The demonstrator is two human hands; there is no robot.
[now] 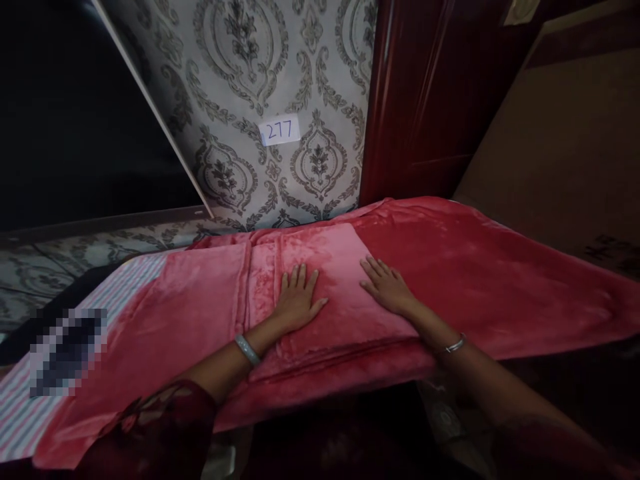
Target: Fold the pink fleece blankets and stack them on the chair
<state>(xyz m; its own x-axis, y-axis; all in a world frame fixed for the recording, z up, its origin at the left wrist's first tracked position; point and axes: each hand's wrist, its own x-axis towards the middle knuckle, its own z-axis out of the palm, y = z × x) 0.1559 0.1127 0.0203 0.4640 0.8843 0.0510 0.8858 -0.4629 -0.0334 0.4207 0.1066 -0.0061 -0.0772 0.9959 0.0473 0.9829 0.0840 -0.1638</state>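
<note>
A: Nearest the camera: a dark red sleeve (155, 427) at seven o'clock, bare forearm running up from it. Position of the hands?

B: Left hand (296, 303) just below centre, between six and seven; right hand (387, 287) at four. Both palm-down on the folded panel of a red plush blanket (343, 283).

A: Fingers?

B: Left: slightly spread, thumb held wide. Right: slightly apart, thumb also out. Neither hand clamps anything.

A: Extent of the blanket?

B: Folded panel at six, near centre. Red plush cloth (500, 280) lies spread at three to four; more at eight, beside a striped sheet (137, 280). One piece or several: cannot tell.

A: Step in hand?

B: Judged as pressing or smoothing the layers flat. Folds at the panel's left side remain bunched.

A: Next move calls for?

B: My estimate: even pressure toward the edges, layers kept aligned; for any further fold, fingertips under an edge.
</note>
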